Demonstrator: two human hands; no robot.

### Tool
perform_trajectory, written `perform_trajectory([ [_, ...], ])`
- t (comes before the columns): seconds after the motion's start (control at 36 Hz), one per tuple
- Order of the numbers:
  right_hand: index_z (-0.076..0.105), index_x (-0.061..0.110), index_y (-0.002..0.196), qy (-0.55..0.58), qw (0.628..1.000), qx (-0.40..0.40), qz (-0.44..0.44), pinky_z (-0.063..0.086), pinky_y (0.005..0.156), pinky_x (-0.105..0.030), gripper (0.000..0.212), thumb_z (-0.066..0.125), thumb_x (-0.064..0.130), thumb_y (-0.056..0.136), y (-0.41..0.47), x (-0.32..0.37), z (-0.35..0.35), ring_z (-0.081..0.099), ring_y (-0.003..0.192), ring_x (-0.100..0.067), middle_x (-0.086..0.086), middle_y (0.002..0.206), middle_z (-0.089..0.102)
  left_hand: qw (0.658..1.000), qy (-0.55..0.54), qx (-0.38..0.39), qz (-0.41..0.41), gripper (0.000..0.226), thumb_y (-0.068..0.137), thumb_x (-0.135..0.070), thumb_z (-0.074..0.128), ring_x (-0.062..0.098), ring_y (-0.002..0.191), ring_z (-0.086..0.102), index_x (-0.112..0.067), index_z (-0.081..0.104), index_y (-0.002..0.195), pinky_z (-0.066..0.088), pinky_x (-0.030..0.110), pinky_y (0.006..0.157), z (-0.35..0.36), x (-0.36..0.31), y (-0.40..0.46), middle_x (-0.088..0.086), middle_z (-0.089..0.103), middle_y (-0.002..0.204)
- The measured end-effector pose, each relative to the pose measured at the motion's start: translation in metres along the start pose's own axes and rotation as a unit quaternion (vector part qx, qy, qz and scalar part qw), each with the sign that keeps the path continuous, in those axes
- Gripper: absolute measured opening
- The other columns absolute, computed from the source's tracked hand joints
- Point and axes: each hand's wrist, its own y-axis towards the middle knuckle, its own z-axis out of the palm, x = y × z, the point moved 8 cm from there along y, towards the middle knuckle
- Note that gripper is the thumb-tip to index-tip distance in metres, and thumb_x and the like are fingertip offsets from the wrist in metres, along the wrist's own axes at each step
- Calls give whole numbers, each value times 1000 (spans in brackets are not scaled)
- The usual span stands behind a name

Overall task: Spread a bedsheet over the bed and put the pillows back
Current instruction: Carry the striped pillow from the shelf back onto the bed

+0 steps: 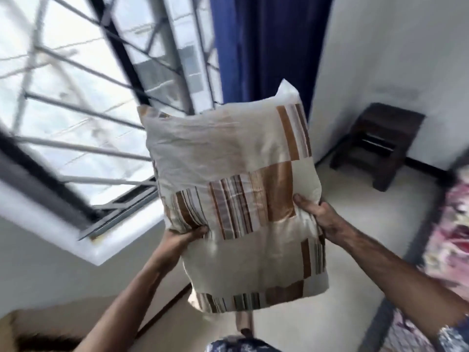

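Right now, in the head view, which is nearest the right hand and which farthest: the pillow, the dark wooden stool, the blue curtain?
1. Pillow: gripped by the right hand at its edge.
2. Dark wooden stool: on the floor beyond, by the wall.
3. Blue curtain: farthest, hanging beside the window.

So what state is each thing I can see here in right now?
pillow: held up in the air, upright
left hand: grips the pillow's left edge
right hand: grips the pillow's right edge
blue curtain: drawn aside beside the window
floral bedsheet: on the bed, blurred
dark stool: standing by the wall
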Motion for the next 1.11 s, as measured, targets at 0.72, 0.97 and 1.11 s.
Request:
perform_trajectory([
  [0.72, 74, 20, 114, 100, 842, -506, -157, 48, 110, -43, 85, 96, 63, 44, -4, 80, -405, 71, 111, -20, -2, 115, 76, 915, 43, 381, 124, 52, 89, -14, 76, 17, 125, 62, -22, 56, 137, 49, 37, 107, 514, -54, 299, 2, 66, 135],
  [0.97, 68, 18, 129, 127, 804, -557, -163, 42, 116, -45, 79, 90, 56, 63, -2, 106, -563, 65, 123, -21, 0, 124, 73, 901, 62, 406, 143, 55, 88, -2, 72, -14, 103, 63, -12, 52, 138, 51, 8, 84, 705, -62, 343, -16, 63, 122],
  [1.11, 65, 20, 133, 121, 806, -561, -147, 43, 114, -44, 99, 89, 71, 51, 3, 122, -647, 66, 122, -20, 1, 126, 73, 882, 67, 447, 131, 66, 86, -9, 79, 13, 116, 67, -7, 48, 144, 57, 24, 90, 798, -73, 367, 4, 68, 129],
])
